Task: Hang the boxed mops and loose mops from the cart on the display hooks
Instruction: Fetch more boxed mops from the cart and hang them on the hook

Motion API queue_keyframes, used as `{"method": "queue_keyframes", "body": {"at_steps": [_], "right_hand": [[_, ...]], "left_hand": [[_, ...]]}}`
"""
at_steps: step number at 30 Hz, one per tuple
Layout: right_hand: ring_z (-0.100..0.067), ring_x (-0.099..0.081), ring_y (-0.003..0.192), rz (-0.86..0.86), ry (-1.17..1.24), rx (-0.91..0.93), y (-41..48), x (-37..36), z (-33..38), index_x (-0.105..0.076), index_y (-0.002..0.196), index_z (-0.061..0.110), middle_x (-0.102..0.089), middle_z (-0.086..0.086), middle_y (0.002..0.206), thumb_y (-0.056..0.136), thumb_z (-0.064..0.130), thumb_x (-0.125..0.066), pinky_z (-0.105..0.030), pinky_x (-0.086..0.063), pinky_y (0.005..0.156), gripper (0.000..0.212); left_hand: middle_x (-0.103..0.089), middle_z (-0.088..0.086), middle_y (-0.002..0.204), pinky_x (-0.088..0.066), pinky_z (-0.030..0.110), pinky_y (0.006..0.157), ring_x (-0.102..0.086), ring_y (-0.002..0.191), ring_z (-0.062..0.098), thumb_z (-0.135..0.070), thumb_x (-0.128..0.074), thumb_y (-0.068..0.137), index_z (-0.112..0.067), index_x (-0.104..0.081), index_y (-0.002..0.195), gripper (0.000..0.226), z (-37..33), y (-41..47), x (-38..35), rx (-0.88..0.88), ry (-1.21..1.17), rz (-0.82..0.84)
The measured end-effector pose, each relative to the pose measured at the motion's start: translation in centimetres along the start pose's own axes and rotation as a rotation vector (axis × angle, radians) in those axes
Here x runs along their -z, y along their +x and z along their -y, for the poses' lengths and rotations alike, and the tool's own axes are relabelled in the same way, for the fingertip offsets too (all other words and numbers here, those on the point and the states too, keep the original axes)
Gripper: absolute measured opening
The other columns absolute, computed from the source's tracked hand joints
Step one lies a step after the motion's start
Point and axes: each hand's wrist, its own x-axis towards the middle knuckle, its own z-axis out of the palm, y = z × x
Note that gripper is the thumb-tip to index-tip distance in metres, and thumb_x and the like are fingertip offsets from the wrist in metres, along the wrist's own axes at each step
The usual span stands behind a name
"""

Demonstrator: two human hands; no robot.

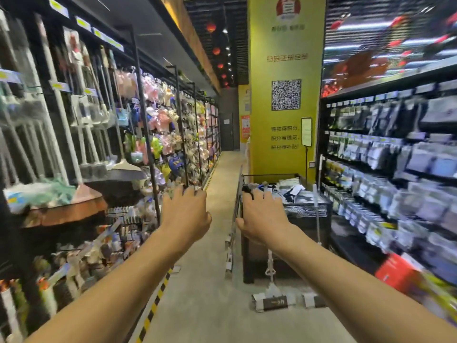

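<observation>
Shop aisle, motion-blurred: hooked racks [146,100] on the left already carry pale, slim-handled hung mops [61,115]. Far right, the dark wire cart [309,219] is heaped with soft packs; loose mops [274,302] lean against it, flat heads on the floor, unhung. The left hand [185,214] and right hand [262,216] reach forward, each grip wide, holding nothing.

The aisle floor [197,293] is left open on the left; the right is blocked by the cart [309,224] and by mops [272,302] set before it.
</observation>
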Motion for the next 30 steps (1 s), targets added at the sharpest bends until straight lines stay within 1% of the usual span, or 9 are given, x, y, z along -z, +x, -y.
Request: {"method": "queue_keyframes", "body": {"at_steps": [5,10,12,16,20,23,25,30], "right_hand": [[-0.039,-0.04,0.139,0.031,-0.078,-0.142,3.7,-2.7,-7.3,-0.04,0.149,0.012,-0.046,-0.015,0.15,0.101,0.047,-0.053,-0.056,-0.036,0.112,0.061],[-0.039,-0.041,0.137,0.051,-0.194,-0.302,7.9,-4.0,-14.5,-0.036,0.15,0.011,-0.043,-0.015,0.151,0.102,0.049,-0.051,-0.054,-0.037,0.112,0.063],[-0.039,-0.042,0.135,0.055,-0.225,-0.366,10.0,-4.2,-17.3,-0.038,0.148,0.012,-0.045,-0.015,0.148,0.101,0.05,-0.05,-0.055,-0.039,0.11,0.062],[-0.038,-0.043,0.133,0.049,-0.264,-0.479,13.3,-5.3,-22.0,-0.043,0.14,0.011,-0.048,-0.014,0.143,0.101,0.05,-0.05,-0.053,-0.04,0.108,0.055],[-0.039,-0.043,0.134,0.068,-0.262,-0.569,15.6,-7.1,-26.6,-0.044,0.142,0.01,-0.048,-0.014,0.145,0.101,0.049,-0.051,-0.054,-0.04,0.108,0.057],[-0.039,-0.045,0.132,0.069,-0.268,-0.634,16.9,-8.3,-30.4,-0.044,0.14,0.009,-0.049,-0.015,0.143,0.102,0.049,-0.05,-0.053,-0.04,0.107,0.055],[-0.039,-0.045,0.131,0.078,-0.271,-0.675,17.9,-9.4,-33.2,-0.044,0.14,0.009,-0.049,-0.016,0.142,0.102,0.048,-0.049,-0.052,-0.039,0.106,0.055],[-0.039,-0.044,0.132,0.091,-0.259,-0.73,21.2,-12.3,-41.3,-0.043,0.141,0.009,-0.047,-0.017,0.142,0.102,0.047,-0.049,-0.051,-0.037,0.107,0.055]], "left_hand": [[-0.049,0.002,0.152,-0.033,0.053,0.116,-0.04,0.143,0.03,-0.047,-0.053,0.099,-0.028,-0.046,0.148,0.054,-6.5,7.3,-4.3,-0.136,-0.074,0.018],[-0.047,0.004,0.155,-0.035,0.053,0.113,-0.038,0.144,0.033,-0.043,-0.052,0.098,-0.025,-0.048,0.146,0.052,-12.7,15.9,-8.0,-0.279,-0.165,0.013],[-0.045,0.005,0.156,-0.035,0.054,0.113,-0.037,0.145,0.035,-0.044,-0.051,0.099,-0.024,-0.047,0.148,0.053,-15.0,19.5,-9.3,-0.329,-0.187,0.028],[-0.049,0.005,0.152,-0.035,0.052,0.113,-0.039,0.142,0.034,-0.04,-0.048,0.1,-0.022,-0.049,0.144,0.048,-19.8,25.7,-11.7,-0.434,-0.221,0.007],[-0.047,0.006,0.153,-0.034,0.053,0.114,-0.037,0.143,0.035,-0.039,-0.049,0.101,-0.021,-0.047,0.146,0.049,-25.1,29.8,-14.0,-0.531,-0.237,0.047],[-0.048,0.006,0.152,-0.035,0.053,0.113,-0.037,0.143,0.034,-0.041,-0.049,0.101,-0.022,-0.049,0.145,0.047,-29.3,32.8,-16.0,-0.588,-0.239,0.049],[-0.047,0.006,0.154,-0.034,0.053,0.115,-0.036,0.144,0.034,-0.04,-0.048,0.101,-0.023,-0.048,0.147,0.049,-32.4,34.8,-17.3,-0.621,-0.246,0.06],[-0.046,0.006,0.156,-0.032,0.054,0.117,-0.036,0.145,0.037,-0.044,-0.049,0.1,-0.026,-0.045,0.149,0.053,-40.3,39.4,-20.6,-0.691,-0.227,0.075]]}}
